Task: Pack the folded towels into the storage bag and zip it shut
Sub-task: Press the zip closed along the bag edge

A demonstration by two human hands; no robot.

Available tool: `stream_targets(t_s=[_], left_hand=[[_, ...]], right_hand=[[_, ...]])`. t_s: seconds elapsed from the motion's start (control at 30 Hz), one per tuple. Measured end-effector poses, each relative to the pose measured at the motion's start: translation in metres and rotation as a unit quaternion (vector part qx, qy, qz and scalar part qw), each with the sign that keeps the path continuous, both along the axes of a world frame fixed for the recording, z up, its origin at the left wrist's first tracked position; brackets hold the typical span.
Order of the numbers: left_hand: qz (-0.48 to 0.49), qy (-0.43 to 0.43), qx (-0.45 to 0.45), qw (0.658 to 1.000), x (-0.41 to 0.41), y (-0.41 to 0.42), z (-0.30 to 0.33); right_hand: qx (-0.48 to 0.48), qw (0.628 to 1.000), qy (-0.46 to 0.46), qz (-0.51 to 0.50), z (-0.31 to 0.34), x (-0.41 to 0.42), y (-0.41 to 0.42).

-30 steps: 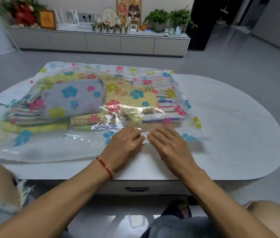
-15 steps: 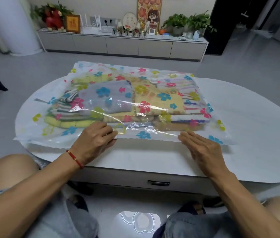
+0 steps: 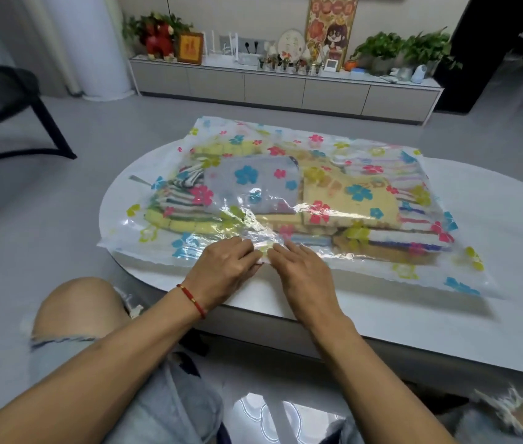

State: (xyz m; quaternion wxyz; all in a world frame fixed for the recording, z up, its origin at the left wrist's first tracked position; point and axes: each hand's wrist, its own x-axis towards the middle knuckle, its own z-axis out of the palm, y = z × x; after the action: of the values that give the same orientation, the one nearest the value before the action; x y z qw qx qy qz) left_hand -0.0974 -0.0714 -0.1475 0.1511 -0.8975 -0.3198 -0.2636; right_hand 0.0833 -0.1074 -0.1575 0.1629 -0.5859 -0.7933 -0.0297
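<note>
Both hands, we saw, lay at the storage bag's (image 3: 460, 285) near edge on the tabletop (image 3: 494, 219), left hand (image 3: 226, 267) fingers (image 3: 244, 251) curled pinching it, right hand (image 3: 305, 274) fingers (image 3: 289, 251) flat upon it, folded towels (image 3: 349, 200) just beyond.

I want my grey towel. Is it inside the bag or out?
Inside. The grey towel lies flat under the flowered clear plastic of the storage bag, among the other folded towels.

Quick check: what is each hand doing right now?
Left hand: pinches the near edge of the bag.
Right hand: open, straight fingers pressing on that edge.
</note>
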Motion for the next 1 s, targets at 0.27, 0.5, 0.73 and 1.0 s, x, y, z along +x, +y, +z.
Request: stream_targets(t_s=[0.27, 0.5, 0.73, 1.0], left_hand=[[0.037, 0.041, 0.019, 0.998, -0.070, 0.010, 0.005], [0.122, 0.133, 0.006, 0.984, -0.158, 0.012, 0.016], [0.125, 0.173, -0.032, 0.976, -0.194, 0.017, 0.032], [0.173, 0.117, -0.069, 0.975, -0.224, 0.013, 0.028]], right_hand=[[0.098, 0.993, 0.065, -0.022, -0.021, 0.010, -0.004], [0.080, 0.988, 0.130, -0.037, -0.038, 0.001, -0.009], [0.068, 0.988, 0.138, -0.035, -0.040, 0.004, -0.010], [0.038, 0.988, 0.147, -0.029, -0.037, -0.003, -0.012]])
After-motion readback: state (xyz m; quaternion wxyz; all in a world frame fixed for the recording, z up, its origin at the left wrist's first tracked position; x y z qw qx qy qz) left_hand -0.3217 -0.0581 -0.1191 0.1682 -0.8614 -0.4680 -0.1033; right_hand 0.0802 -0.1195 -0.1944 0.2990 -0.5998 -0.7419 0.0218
